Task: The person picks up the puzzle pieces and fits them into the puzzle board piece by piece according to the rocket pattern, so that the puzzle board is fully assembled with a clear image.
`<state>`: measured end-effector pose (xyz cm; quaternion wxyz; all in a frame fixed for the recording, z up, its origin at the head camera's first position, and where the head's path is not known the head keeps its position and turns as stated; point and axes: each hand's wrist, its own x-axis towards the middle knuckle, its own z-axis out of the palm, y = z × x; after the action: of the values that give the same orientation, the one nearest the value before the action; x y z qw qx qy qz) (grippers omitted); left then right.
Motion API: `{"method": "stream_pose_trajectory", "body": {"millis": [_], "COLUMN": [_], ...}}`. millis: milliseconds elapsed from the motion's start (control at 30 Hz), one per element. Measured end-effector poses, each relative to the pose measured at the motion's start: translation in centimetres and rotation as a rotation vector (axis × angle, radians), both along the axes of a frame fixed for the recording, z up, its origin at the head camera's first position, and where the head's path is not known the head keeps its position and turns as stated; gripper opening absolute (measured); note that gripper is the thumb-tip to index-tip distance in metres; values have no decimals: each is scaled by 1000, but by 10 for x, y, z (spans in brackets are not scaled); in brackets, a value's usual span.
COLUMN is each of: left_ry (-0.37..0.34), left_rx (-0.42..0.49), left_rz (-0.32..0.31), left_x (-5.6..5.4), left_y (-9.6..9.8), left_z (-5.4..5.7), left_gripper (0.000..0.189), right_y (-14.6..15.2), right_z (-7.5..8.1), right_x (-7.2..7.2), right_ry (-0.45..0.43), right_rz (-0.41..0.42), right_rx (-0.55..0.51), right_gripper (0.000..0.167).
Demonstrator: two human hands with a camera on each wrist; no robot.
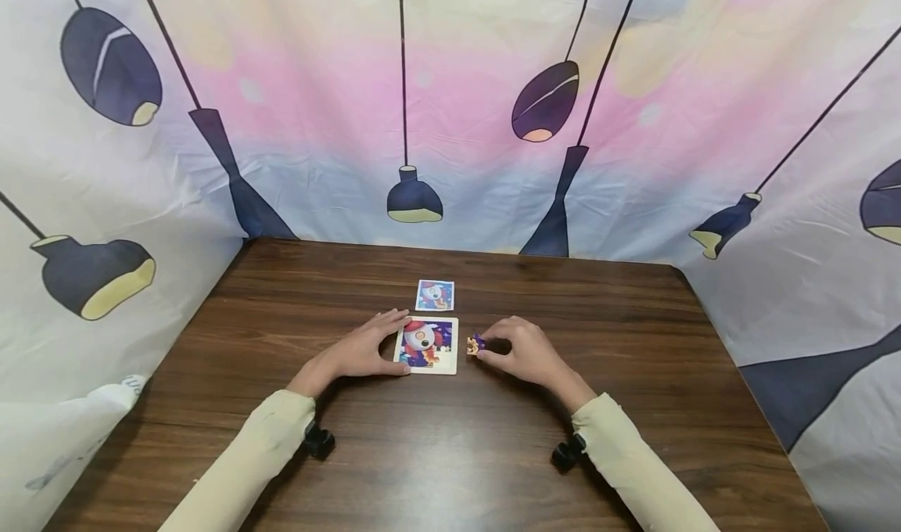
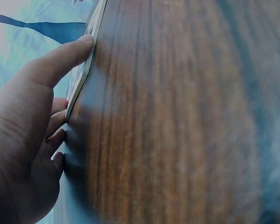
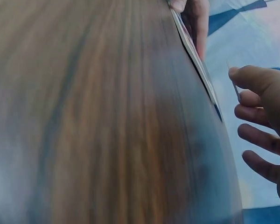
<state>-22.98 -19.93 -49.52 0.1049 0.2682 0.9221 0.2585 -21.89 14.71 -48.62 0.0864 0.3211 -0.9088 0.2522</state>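
A square jigsaw puzzle (image 1: 426, 340) in a white frame lies on the table, with a pale gap at its lower right where pieces are out. My left hand (image 1: 366, 348) rests at the puzzle's left side, thumb on the near corner and fingers at the far corner. In the left wrist view, the thumb (image 2: 79, 49) presses on the frame's edge. My right hand (image 1: 524, 350) pinches a purple and orange puzzle piece (image 1: 475, 345) between thumb and finger, just right of the frame. Edge-on in the right wrist view, the piece (image 3: 235, 86) is held above the table.
Behind the puzzle lies a small picture card (image 1: 435, 296) with a similar design. The brown wooden table (image 1: 436, 461) meets a printed curtain (image 1: 324, 125) at the back and sides. A black wrist camera (image 1: 319, 442) is strapped near the left sleeve.
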Motion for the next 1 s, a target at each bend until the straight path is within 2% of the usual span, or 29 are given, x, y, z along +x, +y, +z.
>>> {"method": "stream_pose_trajectory", "body": {"millis": [267, 533, 1000], "left_ry": [1, -3, -1], "left_rx": [-2, 2, 8], "left_rz": [0, 10, 6], "left_x": [-1, 1, 3], "left_y": [1, 2, 2], "left_z": [-1, 1, 3], "left_gripper": [105, 104, 103], "right_y": [-23, -43, -58], "right_z": [-2, -6, 0], "right_x": [4, 4, 5], "right_ry": [-20, -8, -18], "right_rz": [37, 52, 30], "right_rx": [12, 74, 170], "right_gripper": [29, 31, 33]}}
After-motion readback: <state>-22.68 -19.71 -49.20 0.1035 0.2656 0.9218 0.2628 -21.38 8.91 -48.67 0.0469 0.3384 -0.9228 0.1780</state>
